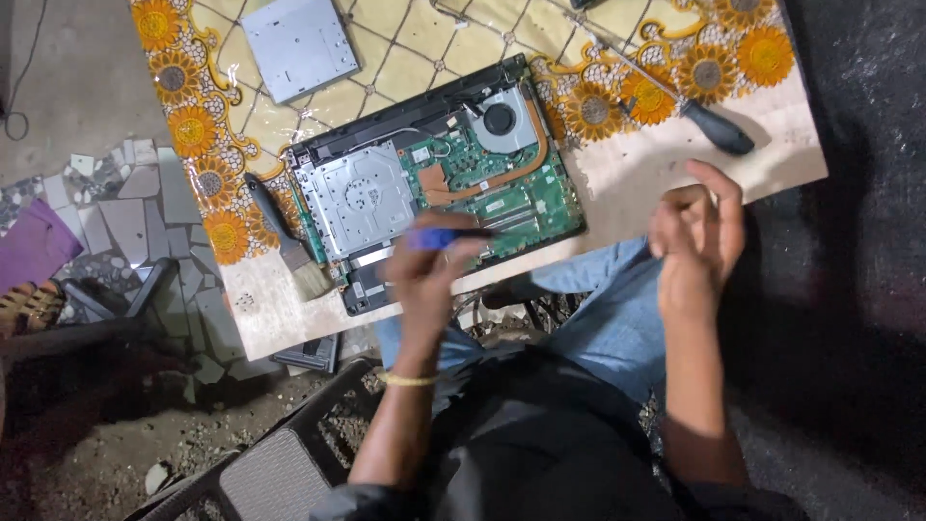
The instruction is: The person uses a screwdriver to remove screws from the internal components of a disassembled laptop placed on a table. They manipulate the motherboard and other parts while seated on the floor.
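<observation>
The counter (675,174) is a low board covered with a sunflower-pattern cloth, and it rests in front of the person's knees. On its middle lies the opened laptop (439,183), bottom side up with the cover already off: the green circuit board, the fan (500,120) with its copper pipe, and the silver drive plate (359,198) are all bare. So the opening work looks done, while these inner parts are still in place.

A grey flat drive (297,43) lies apart near the far edge. A black-handled screwdriver (675,96) lies to the right, untouched, and a paintbrush (287,241) lies just beside the laptop's left side.

The left hand (424,265) is closed around a small blue tool (444,236) over the laptop's near edge. The right hand (696,236) is raised over the counter's near edge, with fingers half curled; I cannot tell whether it pinches something small.
</observation>
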